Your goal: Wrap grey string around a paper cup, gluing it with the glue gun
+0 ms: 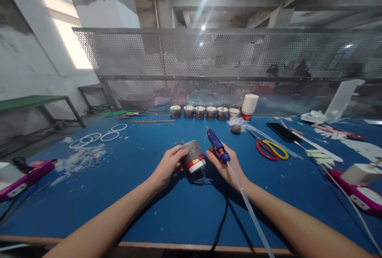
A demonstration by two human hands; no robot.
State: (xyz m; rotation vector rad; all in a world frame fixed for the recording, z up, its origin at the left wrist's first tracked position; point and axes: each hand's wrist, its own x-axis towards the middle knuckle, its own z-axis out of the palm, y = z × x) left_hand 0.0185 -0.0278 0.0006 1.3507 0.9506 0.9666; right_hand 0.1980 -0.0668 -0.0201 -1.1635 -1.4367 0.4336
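Note:
Near the middle of the blue table, my left hand [170,164] is closed around a paper cup [194,155]. Grey-brown cord is wound round much of the cup, and a red and white band shows at its lower right end. The cup is tilted, with a loose strand of cord [197,179] below it. My right hand [228,166] grips a blue glue gun [219,146], its nozzle pointing up and away to the left. A long clear glue stick trails from the gun's back end. The nozzle and the cup are apart.
Several wrapped cups [211,113] line the table's far side beside a stack of paper cups [250,105]. Scissors [268,149], a phone [284,132] and a cord ball [236,129] lie right. White rings [110,136] and scraps lie left; purple power strips [355,194] flank both sides.

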